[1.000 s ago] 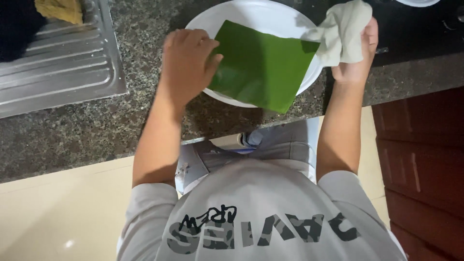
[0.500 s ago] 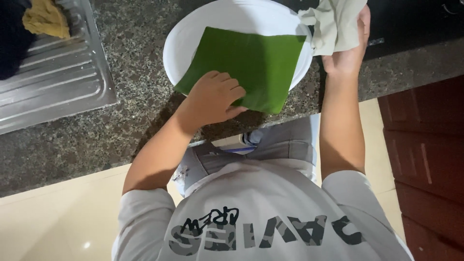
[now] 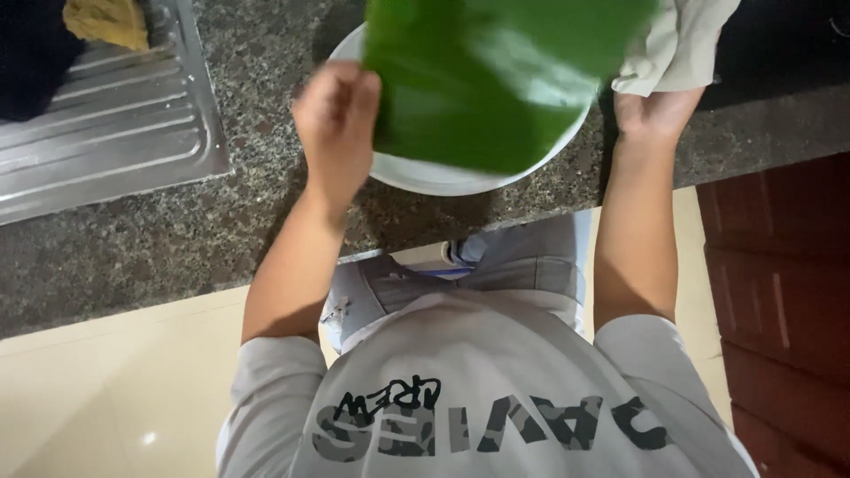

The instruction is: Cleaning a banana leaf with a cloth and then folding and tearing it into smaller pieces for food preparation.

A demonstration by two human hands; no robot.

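Lifting green leaf (image 3: 496,80) off white plate (image 3: 416,173) w/ my left hand (image 3: 336,124), fingers pinched on its 9 o'clock edge.
Leaf blurred, glossy, covering most of plate on granite counter (image 3: 266,230). Right hand (image 3: 660,106) at 3 o'clock grips pale cloth (image 3: 677,44). Steel drainboard (image 3: 115,142) at 9, yellow rag (image 3: 106,19) on it.
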